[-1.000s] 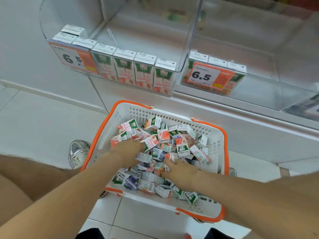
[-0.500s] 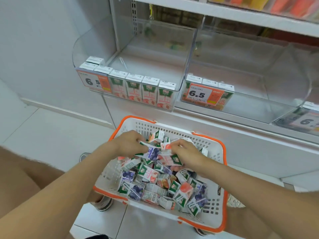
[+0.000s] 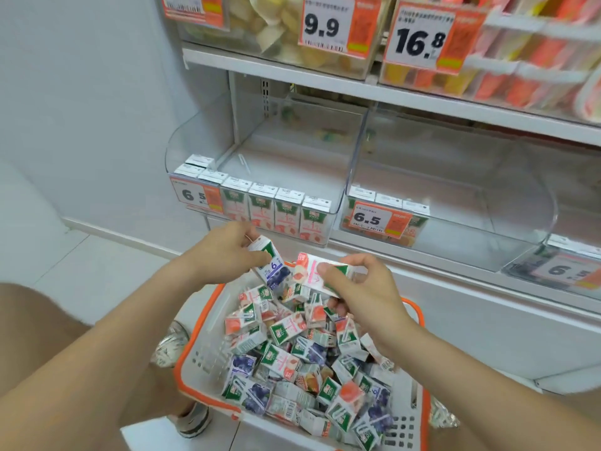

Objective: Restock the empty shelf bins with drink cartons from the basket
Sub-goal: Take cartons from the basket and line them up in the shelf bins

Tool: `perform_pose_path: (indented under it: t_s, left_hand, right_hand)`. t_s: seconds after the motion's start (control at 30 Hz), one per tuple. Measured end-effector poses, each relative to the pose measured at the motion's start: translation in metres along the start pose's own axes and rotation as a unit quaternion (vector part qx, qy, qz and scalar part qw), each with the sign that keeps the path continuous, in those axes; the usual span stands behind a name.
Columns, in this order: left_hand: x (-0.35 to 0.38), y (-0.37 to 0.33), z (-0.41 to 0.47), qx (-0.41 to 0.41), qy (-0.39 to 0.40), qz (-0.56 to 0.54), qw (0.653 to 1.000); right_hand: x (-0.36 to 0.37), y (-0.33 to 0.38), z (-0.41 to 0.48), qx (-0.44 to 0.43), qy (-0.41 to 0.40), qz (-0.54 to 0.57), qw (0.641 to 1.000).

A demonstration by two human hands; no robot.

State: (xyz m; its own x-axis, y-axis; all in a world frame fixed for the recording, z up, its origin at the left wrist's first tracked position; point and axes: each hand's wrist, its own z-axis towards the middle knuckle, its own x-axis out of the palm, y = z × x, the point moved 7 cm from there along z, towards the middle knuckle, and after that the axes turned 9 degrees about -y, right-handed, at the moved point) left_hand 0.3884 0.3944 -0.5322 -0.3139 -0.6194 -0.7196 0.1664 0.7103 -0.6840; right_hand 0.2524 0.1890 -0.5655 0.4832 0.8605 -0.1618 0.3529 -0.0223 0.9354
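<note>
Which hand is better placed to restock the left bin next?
Likely the right hand: its pink carton matches the row in the left bin; the left hand holds a blue carton.

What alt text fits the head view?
The left hand grips a blueberry carton and the right hand a peach carton, above an orange-rimmed basket full of drink cartons. Behind, two clear shelf bins are mostly bare, with a row of cartons along the front.
</note>
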Motion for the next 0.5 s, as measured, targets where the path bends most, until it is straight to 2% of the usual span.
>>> perform_pose_path:
  t_s: [0.07, 0.17, 0.27, 0.37, 0.5]
  left_hand:
    - [-0.014, -0.004, 0.003, 0.008, -0.034, 0.025, 0.999]
    - [-0.036, 0.000, 0.009, -0.007, -0.104, 0.030, 0.994]
    - [-0.055, 0.013, 0.017, -0.021, -0.159, 0.036, 0.986]
    - [-0.062, 0.027, 0.023, -0.034, -0.173, 0.056, 0.983]
    - [-0.062, 0.044, 0.029, -0.058, -0.167, 0.045, 0.983]
  right_hand:
    - [0.006, 0.028, -0.010, -0.092, -0.005, -0.057, 0.994]
    - [0.025, 0.073, -0.016, -0.227, -0.008, -0.028, 0.973]
    - [0.047, 0.113, -0.006, -0.313, -0.030, -0.022, 0.949]
    - [0.079, 0.139, 0.022, -0.383, -0.044, -0.093, 0.918]
    - [0.134, 0.166, 0.066, -0.461, -0.059, -0.228, 0.856]
